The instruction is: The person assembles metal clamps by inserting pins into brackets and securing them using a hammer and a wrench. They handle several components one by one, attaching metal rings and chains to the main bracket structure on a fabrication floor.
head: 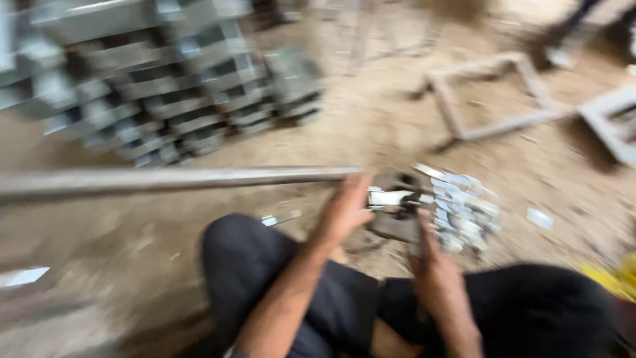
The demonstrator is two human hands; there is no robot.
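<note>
The view is blurred by motion. A long grey metal bar (pixel 165 180) lies across the dirt floor from the left edge to the middle. My left hand (pixel 346 211) grips its right end. That end meets a small dark cutting tool (pixel 397 205) on the ground. My right hand (pixel 434 268) rests on the tool's near side, with the fingers pointing up along a handle; what they close on is too blurred to tell. A heap of small shiny metal offcuts (pixel 464 205) lies just right of the tool. My knees in dark trousers (pixel 265 265) frame the hands.
Stacked grey metal channel sections (pixel 165 86) fill the upper left. Two welded rectangular metal frames (pixel 497 93) lie on the dirt at the upper right. Loose metal scraps (pixel 540 217) dot the floor. Something yellow (pixel 613 275) shows at the right edge.
</note>
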